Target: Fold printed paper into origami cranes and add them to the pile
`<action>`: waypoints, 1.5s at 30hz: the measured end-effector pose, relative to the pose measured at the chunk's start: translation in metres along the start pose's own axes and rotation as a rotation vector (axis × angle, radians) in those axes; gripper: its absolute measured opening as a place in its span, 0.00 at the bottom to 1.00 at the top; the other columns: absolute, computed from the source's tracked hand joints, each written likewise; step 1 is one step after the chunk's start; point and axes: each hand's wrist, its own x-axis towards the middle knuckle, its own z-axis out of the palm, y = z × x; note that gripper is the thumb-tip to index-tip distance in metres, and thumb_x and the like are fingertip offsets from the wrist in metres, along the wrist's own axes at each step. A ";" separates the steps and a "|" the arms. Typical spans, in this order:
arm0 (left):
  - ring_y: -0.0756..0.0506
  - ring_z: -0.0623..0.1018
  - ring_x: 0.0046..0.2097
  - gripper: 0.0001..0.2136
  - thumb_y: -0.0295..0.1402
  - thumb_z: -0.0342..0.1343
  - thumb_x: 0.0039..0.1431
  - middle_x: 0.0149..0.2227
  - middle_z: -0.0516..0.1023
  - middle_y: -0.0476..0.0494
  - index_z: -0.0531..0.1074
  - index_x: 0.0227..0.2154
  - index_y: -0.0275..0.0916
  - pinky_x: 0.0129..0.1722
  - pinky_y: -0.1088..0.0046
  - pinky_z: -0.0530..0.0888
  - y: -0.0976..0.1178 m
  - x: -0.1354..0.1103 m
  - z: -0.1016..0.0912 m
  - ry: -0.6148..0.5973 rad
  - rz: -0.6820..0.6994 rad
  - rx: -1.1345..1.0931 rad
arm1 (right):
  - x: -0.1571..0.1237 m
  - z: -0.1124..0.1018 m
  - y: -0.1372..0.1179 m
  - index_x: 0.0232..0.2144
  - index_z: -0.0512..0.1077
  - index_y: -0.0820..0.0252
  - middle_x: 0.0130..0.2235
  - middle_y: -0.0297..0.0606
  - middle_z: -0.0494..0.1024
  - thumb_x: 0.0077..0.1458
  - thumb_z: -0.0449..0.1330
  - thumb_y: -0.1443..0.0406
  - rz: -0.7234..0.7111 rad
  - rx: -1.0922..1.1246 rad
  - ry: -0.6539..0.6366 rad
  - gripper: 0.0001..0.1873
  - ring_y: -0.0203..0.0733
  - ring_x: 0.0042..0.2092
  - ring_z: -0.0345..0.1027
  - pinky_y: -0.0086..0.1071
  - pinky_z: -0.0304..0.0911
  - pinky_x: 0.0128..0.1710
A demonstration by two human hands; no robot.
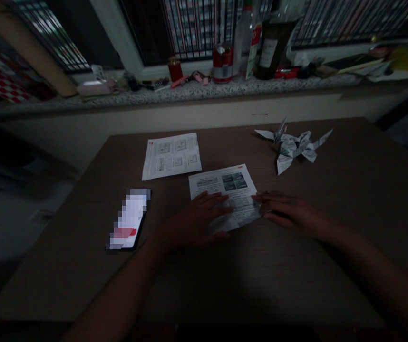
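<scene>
A printed paper sheet point(229, 186) lies on the brown table point(296, 266) in front of me. My left hand point(197, 219) rests flat on the sheet's near left part, fingers stretched out. My right hand point(286, 211) lies flat at the sheet's right edge, fingertips touching the paper. Neither hand grips anything. A second printed sheet point(172, 155) lies further back on the left.
Folded paper cranes point(293, 146) sit at the back right of the table. A phone point(129, 219) with a lit screen lies to the left. A stone windowsill point(197, 90) behind holds a red can point(222, 62), bottles and small clutter. The room is dim.
</scene>
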 end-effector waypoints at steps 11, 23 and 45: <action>0.36 0.72 0.64 0.31 0.55 0.61 0.62 0.65 0.70 0.41 0.69 0.63 0.48 0.63 0.55 0.71 0.012 -0.013 -0.022 -0.019 -0.062 -0.137 | 0.001 -0.003 -0.007 0.49 0.76 0.54 0.52 0.44 0.83 0.69 0.54 0.61 0.088 -0.076 0.053 0.13 0.50 0.52 0.79 0.44 0.75 0.53; 0.41 0.79 0.53 0.12 0.39 0.49 0.74 0.56 0.75 0.42 0.70 0.54 0.42 0.53 0.61 0.76 -0.001 -0.003 -0.011 0.120 -0.208 -0.163 | 0.013 0.002 -0.012 0.41 0.73 0.54 0.39 0.41 0.82 0.69 0.55 0.57 0.294 0.009 0.175 0.10 0.49 0.39 0.79 0.40 0.73 0.38; 0.40 0.76 0.57 0.13 0.35 0.53 0.72 0.57 0.74 0.40 0.69 0.55 0.40 0.58 0.59 0.74 -0.016 0.009 0.007 0.240 -0.176 0.013 | 0.020 0.015 0.000 0.43 0.71 0.54 0.45 0.43 0.81 0.68 0.56 0.61 0.218 0.013 0.215 0.06 0.50 0.46 0.78 0.42 0.72 0.45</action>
